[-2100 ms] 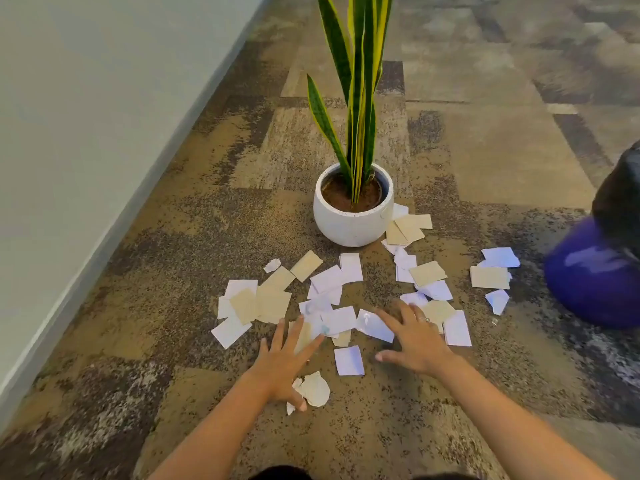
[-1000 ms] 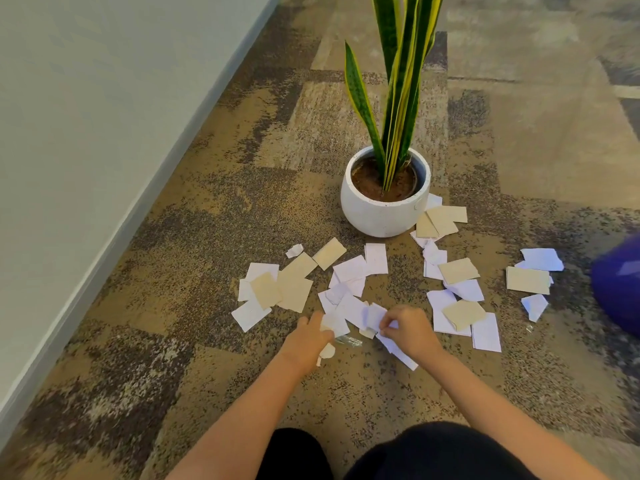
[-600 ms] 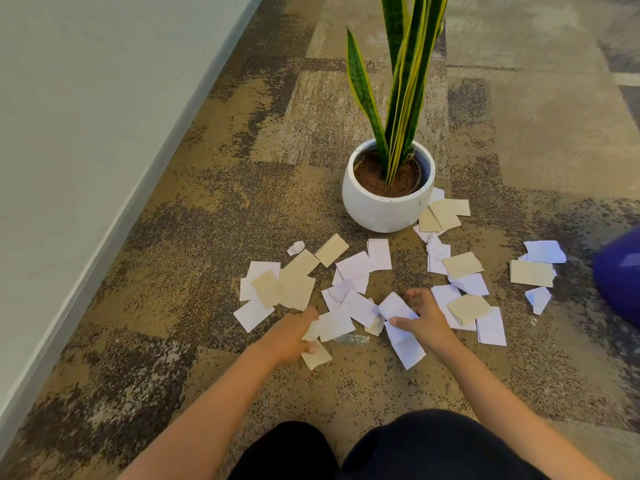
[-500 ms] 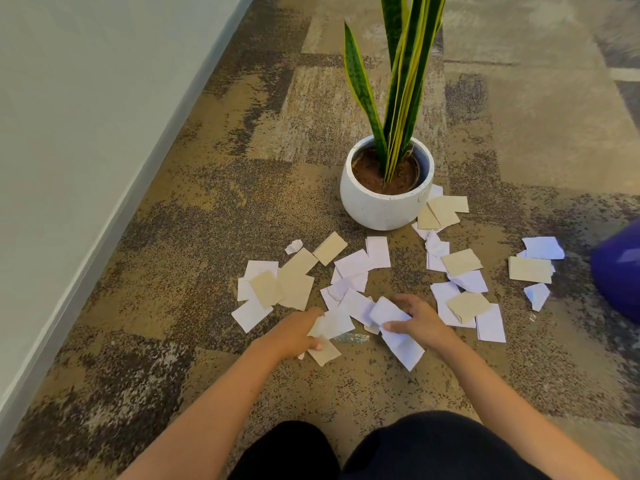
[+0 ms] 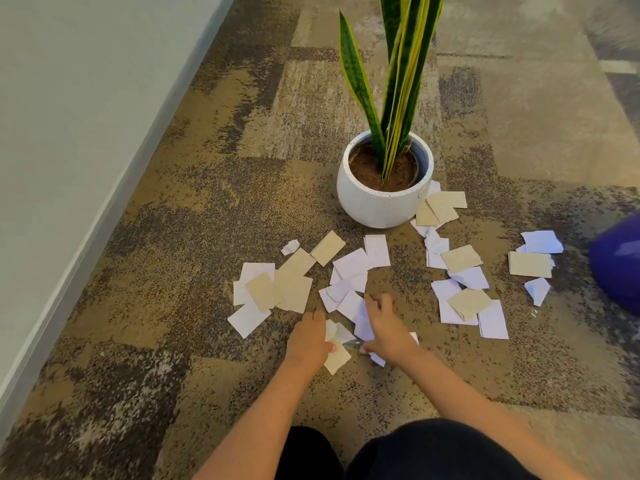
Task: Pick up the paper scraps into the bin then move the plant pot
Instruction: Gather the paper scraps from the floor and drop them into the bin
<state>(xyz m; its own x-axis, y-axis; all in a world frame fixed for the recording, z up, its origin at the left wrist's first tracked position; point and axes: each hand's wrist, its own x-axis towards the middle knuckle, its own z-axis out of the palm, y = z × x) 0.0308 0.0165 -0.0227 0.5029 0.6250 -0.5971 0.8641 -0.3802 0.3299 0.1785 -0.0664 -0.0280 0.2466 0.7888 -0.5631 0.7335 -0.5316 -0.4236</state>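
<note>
White and tan paper scraps [image 5: 294,289] lie scattered on the carpet in front of a white plant pot [image 5: 381,206] holding a tall striped plant. My left hand [image 5: 308,341] is closed around a few scraps, a tan one sticking out below it. My right hand [image 5: 388,330] presses on white scraps just to its right, thumb pinching them, fingers partly spread. More scraps [image 5: 464,299] lie to the right, and a small group [image 5: 533,261] sits near the purple bin [image 5: 616,261] at the right edge.
A grey wall with a baseboard [image 5: 69,271] runs along the left. The floor is patterned brown carpet [image 5: 207,202]. My dark-clothed knees [image 5: 398,452] fill the bottom of the view.
Both hands have drawn closer together, gathering the central scraps toward me. The long white scrap under my right hand is now mostly covered by it.
</note>
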